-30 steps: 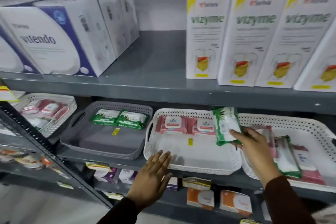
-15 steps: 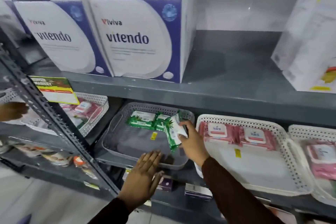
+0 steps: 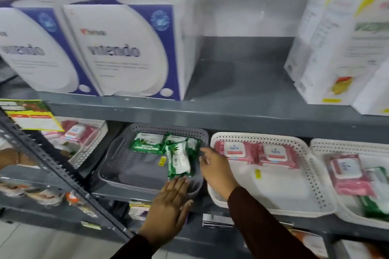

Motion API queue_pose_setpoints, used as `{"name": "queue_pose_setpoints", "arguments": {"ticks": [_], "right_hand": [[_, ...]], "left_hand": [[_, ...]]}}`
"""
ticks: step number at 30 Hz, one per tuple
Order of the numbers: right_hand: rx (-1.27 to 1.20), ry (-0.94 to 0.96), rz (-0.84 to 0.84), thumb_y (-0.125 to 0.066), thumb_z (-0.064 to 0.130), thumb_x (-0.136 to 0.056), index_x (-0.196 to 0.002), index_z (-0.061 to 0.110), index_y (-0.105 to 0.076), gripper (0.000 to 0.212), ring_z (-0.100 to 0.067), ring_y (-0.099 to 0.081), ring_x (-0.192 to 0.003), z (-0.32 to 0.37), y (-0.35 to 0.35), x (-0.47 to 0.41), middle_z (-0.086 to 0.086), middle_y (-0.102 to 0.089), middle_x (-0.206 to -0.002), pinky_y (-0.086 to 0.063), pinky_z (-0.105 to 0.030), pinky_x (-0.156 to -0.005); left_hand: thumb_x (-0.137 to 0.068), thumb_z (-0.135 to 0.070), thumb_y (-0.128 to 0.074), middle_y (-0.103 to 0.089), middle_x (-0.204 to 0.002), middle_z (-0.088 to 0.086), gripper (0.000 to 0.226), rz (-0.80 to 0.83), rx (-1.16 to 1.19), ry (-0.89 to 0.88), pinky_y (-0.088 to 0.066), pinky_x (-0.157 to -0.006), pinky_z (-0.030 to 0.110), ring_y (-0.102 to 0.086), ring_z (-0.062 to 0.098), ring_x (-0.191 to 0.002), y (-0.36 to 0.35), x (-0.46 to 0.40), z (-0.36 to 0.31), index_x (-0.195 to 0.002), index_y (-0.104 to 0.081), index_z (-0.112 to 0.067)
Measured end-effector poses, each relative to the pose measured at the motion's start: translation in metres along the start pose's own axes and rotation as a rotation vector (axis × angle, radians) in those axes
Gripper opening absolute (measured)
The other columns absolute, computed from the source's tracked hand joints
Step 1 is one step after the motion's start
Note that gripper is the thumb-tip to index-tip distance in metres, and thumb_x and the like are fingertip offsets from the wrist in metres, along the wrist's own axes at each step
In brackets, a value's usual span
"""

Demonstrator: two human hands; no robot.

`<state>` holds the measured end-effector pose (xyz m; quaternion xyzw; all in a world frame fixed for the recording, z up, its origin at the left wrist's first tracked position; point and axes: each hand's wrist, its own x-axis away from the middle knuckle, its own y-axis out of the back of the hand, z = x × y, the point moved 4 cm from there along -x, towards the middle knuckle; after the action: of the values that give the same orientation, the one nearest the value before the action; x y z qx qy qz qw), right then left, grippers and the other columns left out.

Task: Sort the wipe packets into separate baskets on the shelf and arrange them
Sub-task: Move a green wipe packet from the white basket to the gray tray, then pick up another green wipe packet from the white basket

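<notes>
Grey basket (image 3: 113, 166) on the middle shelf (image 3: 231, 115): two green wipe packets (image 3: 148, 143) along its back edge, a third green packet (image 3: 179, 161) lying lengthwise at its right side. White basket (image 3: 311, 176) beside it: two pink packets (image 3: 255, 153) labelled "kara" along the back edge; upper-shelf boxes (image 3: 117, 52) read "vitendo". Left hand (image 3: 168, 210) flat on the grey basket's front rim, fingers together; right hand (image 3: 214, 166) just beside the third packet, fingers loosely apart, holding nothing.

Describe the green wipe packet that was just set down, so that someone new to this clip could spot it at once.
On the lower shelf, find the grey basket, left of the white basket holding pink packets. The green packet lies near its right side, by the right hand. Unlike the two green packets along the back, it lies lengthwise, front to back.
</notes>
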<state>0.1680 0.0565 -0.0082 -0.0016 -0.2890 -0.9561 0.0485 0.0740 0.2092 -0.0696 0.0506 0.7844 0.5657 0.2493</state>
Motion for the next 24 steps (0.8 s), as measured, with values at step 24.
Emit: {"name": "queue_pose_setpoints", "arguments": {"ticks": [24], "right_hand": [[0.377,-0.407,-0.48,-0.065,0.041,-0.087,-0.131,0.009,-0.036,0.061,-0.026,-0.063,-0.077,-0.256,0.301,0.052,-0.01,-0.066,-0.1,-0.056,-0.031,-0.063]], "left_hand": [[-0.105,-0.048,-0.021,-0.06,-0.137,0.01,0.064,0.066,0.017,-0.195,-0.029,-0.11,0.037,-0.054,0.028,-0.126,-0.085,-0.083,-0.218,-0.136,-0.057,-0.005]]}}
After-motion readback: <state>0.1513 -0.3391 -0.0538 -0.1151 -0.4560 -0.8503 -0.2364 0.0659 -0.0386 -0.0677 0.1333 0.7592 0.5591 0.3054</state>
